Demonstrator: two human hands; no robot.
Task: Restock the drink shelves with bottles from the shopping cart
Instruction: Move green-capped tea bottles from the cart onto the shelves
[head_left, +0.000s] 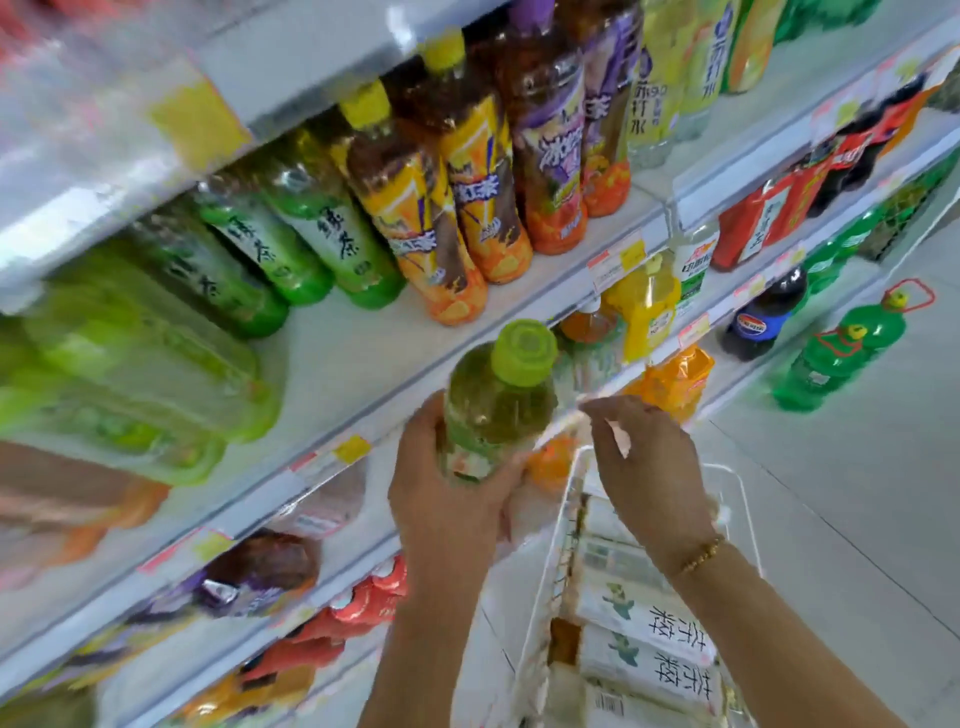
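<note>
My left hand (447, 499) grips a green tea bottle (493, 410) with a light green cap, held upright in front of the shelf edge. My right hand (644, 467) hovers just right of the bottle with fingers loosely curled, holding nothing. Below my right hand stands the white wire shopping cart (550, 561), which holds white-labelled bottles (649, 649) lying on their sides. The drink shelf (358, 353) ahead carries rows of green tea bottles (311, 239) and yellow-capped iced tea bottles (441, 208), with a bare patch directly behind the held bottle.
Purple-labelled bottles (556, 145) and pale soda-water bottles (654, 88) stand further right on the same shelf. Lower shelves hold orange, red and dark bottles. Two large green bottles (841, 348) stand on the grey floor at right. Open floor lies right of the cart.
</note>
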